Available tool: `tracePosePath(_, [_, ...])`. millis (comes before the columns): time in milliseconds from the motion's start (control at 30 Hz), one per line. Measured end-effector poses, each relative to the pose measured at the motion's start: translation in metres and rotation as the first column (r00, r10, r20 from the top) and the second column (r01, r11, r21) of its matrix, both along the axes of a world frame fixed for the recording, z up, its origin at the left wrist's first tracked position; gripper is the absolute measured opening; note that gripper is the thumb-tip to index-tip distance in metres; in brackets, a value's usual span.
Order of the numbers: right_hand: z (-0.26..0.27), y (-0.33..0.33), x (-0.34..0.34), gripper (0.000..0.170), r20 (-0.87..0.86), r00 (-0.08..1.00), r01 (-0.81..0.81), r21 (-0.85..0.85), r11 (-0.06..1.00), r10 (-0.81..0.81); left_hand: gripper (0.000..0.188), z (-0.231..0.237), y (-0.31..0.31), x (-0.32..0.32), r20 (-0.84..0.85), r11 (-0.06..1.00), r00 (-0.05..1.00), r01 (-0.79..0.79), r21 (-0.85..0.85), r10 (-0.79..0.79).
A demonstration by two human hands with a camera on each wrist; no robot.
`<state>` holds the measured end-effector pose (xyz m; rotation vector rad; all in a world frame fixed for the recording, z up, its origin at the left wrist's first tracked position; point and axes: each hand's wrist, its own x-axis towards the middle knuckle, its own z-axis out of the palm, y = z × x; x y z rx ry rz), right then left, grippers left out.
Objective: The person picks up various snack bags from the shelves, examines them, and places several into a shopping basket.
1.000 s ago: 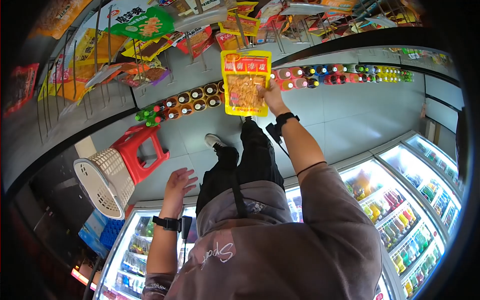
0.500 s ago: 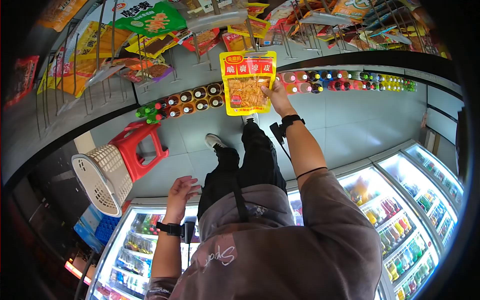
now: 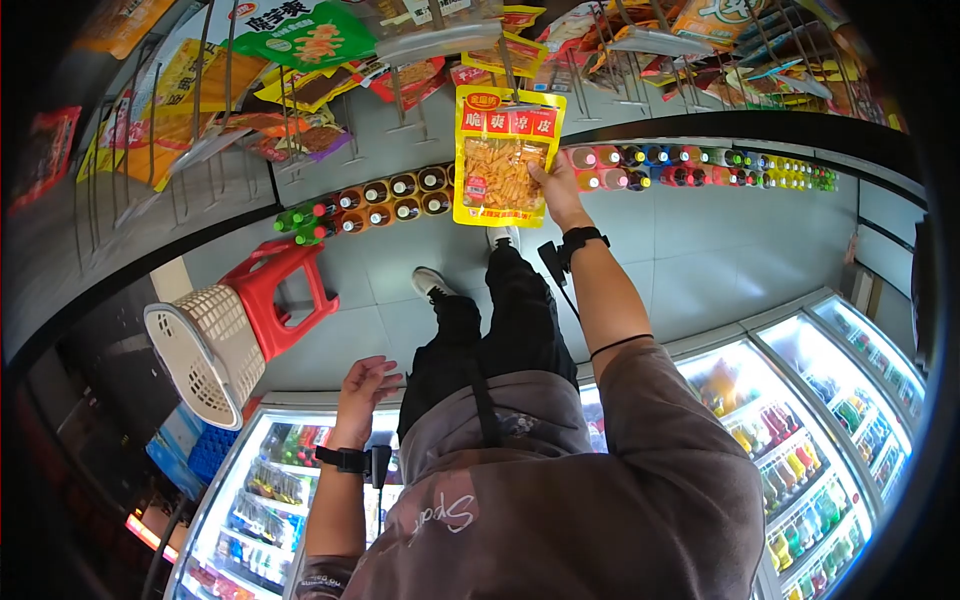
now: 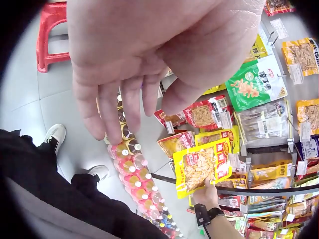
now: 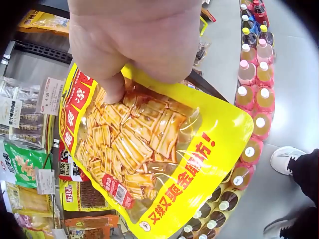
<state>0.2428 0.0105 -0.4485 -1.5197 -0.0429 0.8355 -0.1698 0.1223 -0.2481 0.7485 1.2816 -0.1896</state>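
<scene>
A yellow snack bag [image 3: 505, 165] with a red band and a clear window is held upright before the hanging rack. My right hand [image 3: 560, 190] pinches its right edge, thumb on the front. Close up in the right wrist view, the thumb of the right hand [image 5: 134, 45] presses on the bag [image 5: 134, 144]; the other fingers are hidden behind it. My left hand [image 3: 366, 385] hangs at the lower left, holding nothing, its fingers loosely bent. In the left wrist view the left hand [image 4: 149, 64] looks large, with the bag [image 4: 202, 167] beyond it.
Snack bags, a green one [image 3: 305, 38] among them, hang on metal hooks along the top. Rows of bottles [image 3: 405, 188] stand on the floor below. At the left are a red stool [image 3: 280, 300] and a white basket [image 3: 205, 350]. Lit drink coolers [image 3: 800, 440] stand at the lower right.
Over the last second the bag, in my right hand, has shifted slightly right and a little up in the head view, its front now facing the camera more squarely. My left hand has moved slightly down.
</scene>
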Motion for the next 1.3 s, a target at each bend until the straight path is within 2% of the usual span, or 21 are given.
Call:
tracePosePath(67, [-0.006,0.004,0.005,0.028,-0.004,1.0,0.015,-0.015,1.0,-0.015,0.026,-0.002,-0.002,-0.002,-0.009,1.0,1.0,-0.01,-0.005,0.01])
tracePosePath(300, [-0.044,0.057,0.054,0.03,0.276,0.961,0.04,-0.123,0.992,-0.005,0.024,0.004,-0.007,-0.008,-0.058,0.997,0.995,-0.081,0.016,0.081])
tracePosePath(400, [-0.109,0.091,0.105,0.034,0.381,0.925,0.053,-0.136,0.989,0.002,0.026,0.007,-0.01,-0.016,-0.104,0.994,0.989,-0.102,0.047,0.106])
tracePosePath(467, [-0.124,0.104,0.106,0.04,0.541,0.805,0.3,-0.021,0.954,-0.241,0.027,0.011,-0.016,-0.019,-0.127,0.991,0.984,-0.12,0.061,0.127])
tracePosePath(500, [-0.112,0.097,0.101,0.045,0.527,0.836,0.285,-0.178,0.942,-0.153,0.026,0.011,-0.018,-0.023,-0.113,0.989,0.983,-0.136,0.051,0.141])
tracePosePath(533, [-0.095,0.091,0.09,0.045,0.526,0.836,0.286,-0.172,0.943,-0.157,0.024,0.009,-0.017,-0.025,-0.091,0.987,0.984,-0.152,0.048,0.156])
tracePosePath(600, [-0.058,0.069,0.058,0.04,0.038,0.993,0.117,-0.19,0.975,-0.112,0.025,0.006,-0.021,-0.024,-0.106,0.987,0.982,-0.155,0.038,0.158])
tracePosePath(667, [-0.024,0.049,0.025,0.033,-0.249,0.955,0.148,-0.068,0.987,-0.16,0.025,0.01,-0.024,-0.017,-0.061,0.991,0.989,-0.132,0.005,0.132])
tracePosePath(700, [-0.01,0.046,0.021,0.033,-0.248,0.955,0.149,-0.061,0.987,-0.159,0.026,0.009,-0.025,-0.016,-0.059,0.993,0.991,-0.119,0.011,0.119])
tracePosePath(767, [0.027,0.049,0.024,0.029,0.007,0.954,0.299,0.021,0.954,-0.3,0.027,0.01,-0.024,-0.016,-0.052,0.992,0.99,-0.128,0.021,0.129])
tracePosePath(800, [0.049,0.055,0.031,0.029,0.012,0.954,0.3,0.031,0.953,-0.301,0.027,0.009,-0.024,-0.015,-0.045,0.99,0.989,-0.139,0.025,0.14])
tracePosePath(867, [0.093,0.07,0.043,0.027,0.291,0.922,0.245,0.075,0.967,-0.256,0.028,0.01,-0.023,-0.016,-0.041,0.99,0.99,-0.136,0.037,0.137])
tracePosePath(933, [0.096,0.093,0.063,0.026,0.279,0.932,0.21,0.105,0.972,-0.232,0.027,0.014,-0.024,-0.014,-0.048,0.984,0.983,-0.174,0.042,0.176])
tracePosePath(1000, [0.088,0.12,0.084,0.023,0.666,0.746,0.159,-0.178,0.971,0.0,0.027,0.016,-0.027,-0.017,-0.051,0.976,0.975,-0.214,0.052,0.216])
tracePosePath(1033, [0.099,0.129,0.088,0.028,0.492,0.869,0.094,-0.261,0.961,0.049,0.028,0.017,-0.028,-0.02,-0.062,0.968,0.967,-0.245,0.051,0.248])
tracePosePath(1067, [0.102,0.137,0.092,0.028,0.498,0.865,0.086,-0.25,0.964,0.053,0.028,0.018,-0.03,-0.022,-0.053,0.965,0.965,-0.255,0.06,0.259])
tracePosePath(1133, [0.088,0.156,0.107,0.037,0.408,0.816,-0.091,-0.608,0.789,0.409,0.029,0.02,-0.038,-0.029,-0.072,0.947,0.945,-0.316,0.059,0.32])
tracePosePath(1167, [0.067,0.162,0.116,0.045,0.331,0.802,-0.194,-0.644,0.74,0.498,0.03,0.019,-0.043,-0.034,-0.076,0.944,0.942,-0.324,0.059,0.328])
tracePosePath(1200, [0.055,0.166,0.119,0.045,0.337,0.794,-0.203,-0.638,0.743,0.506,0.03,0.02,-0.047,-0.039,-0.071,0.939,0.937,-0.338,0.067,0.342])
tracePosePath(1267, [0.037,0.174,0.125,0.049,0.396,0.573,-0.299,-0.714,0.633,0.718,0.03,0.02,-0.057,-0.044,-0.107,0.921,0.915,-0.384,0.066,0.389])
tracePosePath(1300, [0.018,0.175,0.129,0.05,0.457,0.527,-0.284,-0.7,0.655,0.716,0.029,0.023,-0.06,-0.046,-0.124,0.914,0.906,-0.4,0.07,0.406])
